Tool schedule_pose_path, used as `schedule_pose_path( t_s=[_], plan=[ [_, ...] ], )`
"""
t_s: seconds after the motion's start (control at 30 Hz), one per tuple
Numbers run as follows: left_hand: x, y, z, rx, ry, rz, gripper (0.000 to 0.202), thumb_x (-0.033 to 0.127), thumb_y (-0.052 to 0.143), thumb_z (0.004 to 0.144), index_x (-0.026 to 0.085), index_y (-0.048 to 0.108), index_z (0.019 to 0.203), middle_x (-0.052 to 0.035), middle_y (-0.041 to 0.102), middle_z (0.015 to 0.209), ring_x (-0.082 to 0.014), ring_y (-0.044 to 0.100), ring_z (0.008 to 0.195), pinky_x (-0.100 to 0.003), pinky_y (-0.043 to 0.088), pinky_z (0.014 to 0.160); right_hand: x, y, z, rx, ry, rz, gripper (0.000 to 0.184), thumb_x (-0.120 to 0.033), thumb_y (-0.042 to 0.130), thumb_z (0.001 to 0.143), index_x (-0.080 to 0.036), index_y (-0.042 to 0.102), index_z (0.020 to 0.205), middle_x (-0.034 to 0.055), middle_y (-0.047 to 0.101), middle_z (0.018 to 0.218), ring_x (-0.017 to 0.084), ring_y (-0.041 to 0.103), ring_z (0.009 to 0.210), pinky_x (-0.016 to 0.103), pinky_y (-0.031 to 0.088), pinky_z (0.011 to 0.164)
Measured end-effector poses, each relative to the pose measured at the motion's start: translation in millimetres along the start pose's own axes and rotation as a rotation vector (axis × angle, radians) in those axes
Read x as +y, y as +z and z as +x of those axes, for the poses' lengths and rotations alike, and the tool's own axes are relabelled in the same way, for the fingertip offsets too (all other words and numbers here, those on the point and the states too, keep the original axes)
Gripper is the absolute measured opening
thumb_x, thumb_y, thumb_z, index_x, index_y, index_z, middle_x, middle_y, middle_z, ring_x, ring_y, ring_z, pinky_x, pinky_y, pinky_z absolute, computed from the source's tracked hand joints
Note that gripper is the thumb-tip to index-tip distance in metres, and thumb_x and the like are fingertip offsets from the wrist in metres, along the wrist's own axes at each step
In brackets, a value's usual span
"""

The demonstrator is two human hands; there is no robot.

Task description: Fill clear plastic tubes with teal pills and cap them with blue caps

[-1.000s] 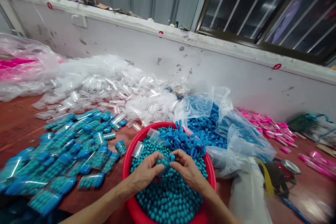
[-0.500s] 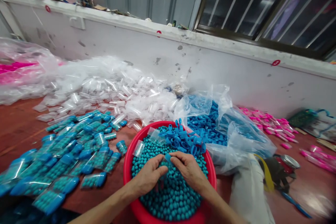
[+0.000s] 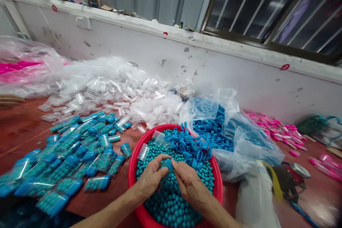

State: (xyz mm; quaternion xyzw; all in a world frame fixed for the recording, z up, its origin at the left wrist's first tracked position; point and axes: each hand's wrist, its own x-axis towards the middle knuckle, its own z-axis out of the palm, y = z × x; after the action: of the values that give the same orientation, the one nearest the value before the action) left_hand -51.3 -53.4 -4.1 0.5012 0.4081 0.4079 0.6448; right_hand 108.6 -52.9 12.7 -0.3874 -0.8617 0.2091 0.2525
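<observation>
My left hand (image 3: pixel 151 178) is closed around a small clear container with a blue cap (image 3: pixel 168 165), thumb and forefinger along its sides. My right hand (image 3: pixel 189 181) has its fingers pressed together against the cap. Both hands are over a red basin (image 3: pixel 133 165) full of teal beads (image 3: pixel 173 205). Loose blue caps (image 3: pixel 187 142) are heaped on the beads at the basin's back right. A clear empty container (image 3: pixel 143 152) lies on the beads at the back left. My fingers hide part of the held container.
Capped containers of teal beads (image 3: pixel 69 164) cover the table (image 3: pixel 16 124) at left. Behind them spreads a pile of clear containers (image 3: pixel 114 85). An open plastic bag (image 3: pixel 245 146) of blue caps stands right of the basin. Pink pieces (image 3: pixel 278 130) lie farther right. Another person's fingers (image 3: pixel 10 100) show at the left edge.
My right fingers have shifted from pinching the cap's top to pressing against its side. The view has shifted slightly left. Another person's fingers have come in at the left edge.
</observation>
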Motion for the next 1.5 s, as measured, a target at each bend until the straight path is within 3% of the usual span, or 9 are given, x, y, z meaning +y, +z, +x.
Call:
schedule_pose_path(
  t_s=[0.2,0.47,0.67,0.8,0.9,1.03,1.2,1.37,1.5],
  plan=[
    [2,-1.8,0,0.113,-0.017,0.085,0.028,0.031,0.047,0.076,0.018,0.042,0.101,0.0095,0.036,0.053,-0.0028,0.030,0.032,-0.014,0.027,0.029,-1,0,10,-0.024,0.030,0.046,0.031,-0.014,0.034,0.086,-0.018,0.055,0.109,0.0050,0.055,0.079,0.016,0.051,0.073,0.029,0.045,0.068],
    [2,1.7,-2,-0.067,-0.036,0.087,0.030,0.032,0.042,0.079,0.021,0.034,0.105,0.0088,0.041,0.060,-0.0031,0.036,0.032,-0.014,0.032,0.031,17,-1,21,0.212,0.597,0.799,0.032,-0.029,0.064,0.062,-0.017,0.049,0.087,-0.0063,0.049,0.061,0.010,0.046,0.046,0.022,0.042,0.039],
    [5,2.6,-1,-0.042,-0.082,0.145,0.037,0.035,0.042,0.079,0.021,0.034,0.112,0.0065,0.043,0.063,-0.0064,0.038,0.038,-0.018,0.033,0.033,-5,4,12,0.218,0.405,0.489,0.029,-0.027,0.056,0.075,-0.018,0.057,0.102,0.0054,0.063,0.094,0.020,0.057,0.089,0.035,0.045,0.082],
    [3,0.2,0,0.025,0.070,0.106,0.045,0.033,0.045,0.077,0.019,0.036,0.119,0.0006,0.053,0.079,-0.0125,0.052,0.064,-0.024,0.044,0.060,-12,10,3,-0.010,0.318,0.311,0.083,-0.031,0.070,0.062,-0.016,0.029,0.132,0.0121,0.036,0.134,0.028,0.032,0.123,0.042,0.029,0.100],
    [5,3.0,0,0.041,0.149,0.069,0.039,0.031,0.048,0.076,0.018,0.043,0.113,-0.0024,0.056,0.093,-0.0159,0.051,0.085,-0.026,0.039,0.080,-13,19,3,0.002,0.321,0.228,0.094,-0.029,0.073,0.055,-0.011,0.023,0.133,0.0165,0.035,0.133,0.029,0.033,0.122,0.043,0.032,0.099],
    [11,13.4,0,0.068,0.099,0.040,0.029,0.030,0.047,0.077,0.017,0.044,0.103,0.0017,0.054,0.074,-0.0127,0.049,0.067,-0.024,0.041,0.065,-21,26,4,0.186,0.231,0.095,0.067,-0.021,0.061,0.062,-0.013,0.033,0.123,0.0131,0.051,0.111,0.026,0.053,0.101,0.039,0.045,0.085],
    [11,25.8,-1,0.176,0.065,0.116,0.016,0.025,0.043,0.077,0.018,0.046,0.091,0.0045,0.047,0.064,-0.0112,0.045,0.060,-0.022,0.038,0.059,-24,35,-3,0.275,0.216,-0.009,0.070,-0.022,0.061,0.060,-0.013,0.030,0.121,0.0157,0.050,0.109,0.028,0.055,0.095,0.041,0.048,0.077],
    [15,22.5,-11,0.197,0.141,0.318,0.016,0.025,0.041,0.080,0.019,0.047,0.093,0.0009,0.054,0.076,-0.0148,0.051,0.072,-0.025,0.041,0.069,-27,30,-4,0.117,0.229,0.064,0.074,-0.023,0.062,0.063,-0.010,0.026,0.127,0.0179,0.047,0.116,0.028,0.052,0.101,0.039,0.045,0.082],
    [33,-21.1,-28,0.289,0.165,0.494,0.028,0.033,0.041,0.081,0.022,0.046,0.106,0.0002,0.059,0.081,-0.0182,0.055,0.081,-0.026,0.042,0.072,-24,12,5,-0.107,0.189,0.117,0.084,-0.031,0.063,0.070,-0.017,0.014,0.137,0.0144,0.041,0.127,0.026,0.047,0.110,0.036,0.042,0.087]
  ],
)
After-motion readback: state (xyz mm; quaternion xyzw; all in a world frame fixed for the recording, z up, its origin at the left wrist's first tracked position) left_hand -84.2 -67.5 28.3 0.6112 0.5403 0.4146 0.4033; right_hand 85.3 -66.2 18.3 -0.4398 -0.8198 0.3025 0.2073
